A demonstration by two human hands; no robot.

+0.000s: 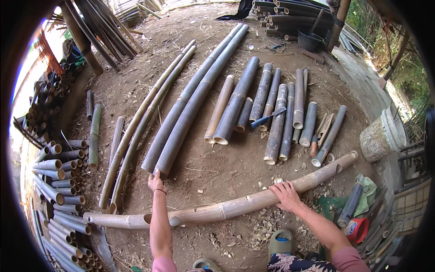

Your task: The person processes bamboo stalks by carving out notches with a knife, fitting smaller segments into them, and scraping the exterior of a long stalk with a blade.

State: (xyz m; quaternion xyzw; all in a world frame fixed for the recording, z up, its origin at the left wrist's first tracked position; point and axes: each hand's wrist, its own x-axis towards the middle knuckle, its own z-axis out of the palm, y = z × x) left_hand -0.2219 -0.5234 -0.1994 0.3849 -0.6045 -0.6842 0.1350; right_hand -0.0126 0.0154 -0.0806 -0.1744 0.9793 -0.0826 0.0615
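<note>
A long pale bamboo pole with notches cut in its side lies crosswise in front of me. My right hand is closed over its upper side, right of the middle. My left forearm passes over the same pole. Beyond it, my left hand reaches the near end of a long grey bamboo pole, one of two side by side. Its index finger touches that end, with the thumb apart; the other fingers are partly hidden.
Two thinner bamboo poles lie to the left. Several cut bamboo pieces and a blue-handled blade lie on the right. Stacked bamboo lines the left side. A dirty white bucket and red container stand at right.
</note>
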